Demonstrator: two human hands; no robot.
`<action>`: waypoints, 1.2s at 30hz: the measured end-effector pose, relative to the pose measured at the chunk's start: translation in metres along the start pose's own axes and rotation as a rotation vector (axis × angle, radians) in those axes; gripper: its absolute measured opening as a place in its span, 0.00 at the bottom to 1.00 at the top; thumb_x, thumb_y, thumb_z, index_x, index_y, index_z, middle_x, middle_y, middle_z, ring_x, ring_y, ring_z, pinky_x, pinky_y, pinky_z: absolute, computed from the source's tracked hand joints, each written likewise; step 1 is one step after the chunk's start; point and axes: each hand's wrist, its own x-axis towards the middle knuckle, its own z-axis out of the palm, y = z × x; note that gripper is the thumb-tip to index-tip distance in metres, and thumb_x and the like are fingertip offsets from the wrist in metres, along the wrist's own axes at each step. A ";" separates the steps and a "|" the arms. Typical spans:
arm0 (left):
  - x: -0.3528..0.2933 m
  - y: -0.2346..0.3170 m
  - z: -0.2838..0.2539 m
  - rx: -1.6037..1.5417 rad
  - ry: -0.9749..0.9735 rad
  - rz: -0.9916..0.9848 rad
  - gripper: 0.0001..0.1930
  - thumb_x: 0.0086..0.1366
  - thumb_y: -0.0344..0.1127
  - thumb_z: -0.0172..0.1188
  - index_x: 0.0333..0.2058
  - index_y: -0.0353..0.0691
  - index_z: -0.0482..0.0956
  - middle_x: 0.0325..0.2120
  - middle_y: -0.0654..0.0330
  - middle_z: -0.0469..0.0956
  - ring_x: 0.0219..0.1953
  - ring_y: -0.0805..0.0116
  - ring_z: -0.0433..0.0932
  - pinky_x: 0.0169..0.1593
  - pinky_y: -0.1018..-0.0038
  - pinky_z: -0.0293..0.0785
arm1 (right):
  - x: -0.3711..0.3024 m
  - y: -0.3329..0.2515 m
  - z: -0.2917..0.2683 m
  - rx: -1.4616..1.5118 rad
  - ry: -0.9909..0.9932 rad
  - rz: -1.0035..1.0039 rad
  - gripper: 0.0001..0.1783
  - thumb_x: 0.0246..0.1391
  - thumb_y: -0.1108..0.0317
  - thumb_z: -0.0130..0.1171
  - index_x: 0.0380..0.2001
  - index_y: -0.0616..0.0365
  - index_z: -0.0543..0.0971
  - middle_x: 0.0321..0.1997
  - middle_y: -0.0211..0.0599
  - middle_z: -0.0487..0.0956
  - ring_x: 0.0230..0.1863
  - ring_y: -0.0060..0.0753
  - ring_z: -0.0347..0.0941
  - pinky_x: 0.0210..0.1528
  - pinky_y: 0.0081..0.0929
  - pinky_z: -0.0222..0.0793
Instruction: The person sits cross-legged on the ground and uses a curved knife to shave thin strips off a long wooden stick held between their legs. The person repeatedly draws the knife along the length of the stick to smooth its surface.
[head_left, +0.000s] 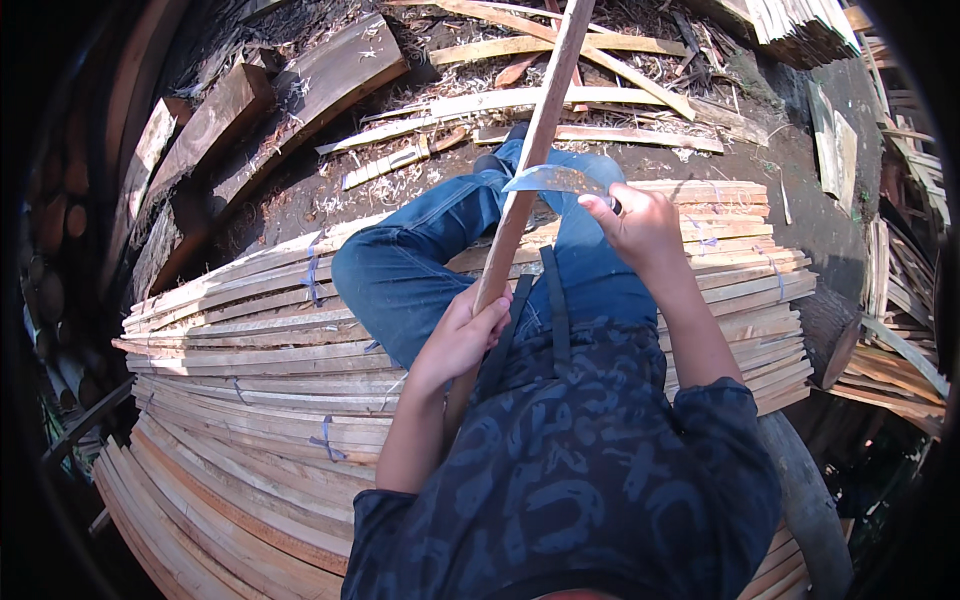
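Observation:
A long, narrow wooden strip [533,150] slants from beside my left arm up past the far edge of the view. My left hand [462,335] is closed around its lower part, close to my lap. In my right hand [643,228] is a knife [558,180] with a broad, curved blade, its handle mostly hidden by my fingers. The blade lies across the strip above my left hand, its tip reaching just past the strip's left side. Whether the edge bites into the wood I cannot tell. My legs in blue jeans [400,265] are bent beneath the strip.
I sit on stacked bundles of wooden strips [260,400] bound with blue ties [327,440]. Thick beams [330,75] lie at the far left. Loose slats [600,135] and pale shavings cover the dark ground ahead. A log [830,335] and more wood pieces [895,380] are at the right.

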 end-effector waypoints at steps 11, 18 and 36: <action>0.000 0.003 0.023 0.086 0.044 0.097 0.04 0.73 0.34 0.47 0.39 0.41 0.67 0.21 0.71 0.61 0.20 0.84 0.57 0.23 0.82 0.57 | 0.015 0.014 0.013 -0.012 0.078 -0.084 0.32 0.53 0.37 0.60 0.16 0.58 0.74 0.15 0.46 0.74 0.22 0.55 0.75 0.23 0.44 0.70; -0.011 -0.014 0.034 0.230 -0.004 0.139 0.03 0.73 0.33 0.47 0.38 0.42 0.67 0.22 0.71 0.62 0.22 0.84 0.59 0.24 0.83 0.58 | 0.078 0.124 -0.014 -0.006 0.216 0.538 0.38 0.62 0.36 0.48 0.23 0.65 0.81 0.16 0.55 0.75 0.23 0.60 0.74 0.29 0.46 0.67; 0.000 0.019 0.025 0.903 0.512 0.189 0.16 0.63 0.36 0.52 0.43 0.31 0.62 0.29 0.34 0.76 0.35 0.33 0.77 0.40 0.49 0.71 | 0.005 0.005 -0.003 -0.135 -0.144 0.056 0.09 0.47 0.60 0.65 0.25 0.53 0.81 0.21 0.45 0.79 0.26 0.51 0.78 0.30 0.44 0.75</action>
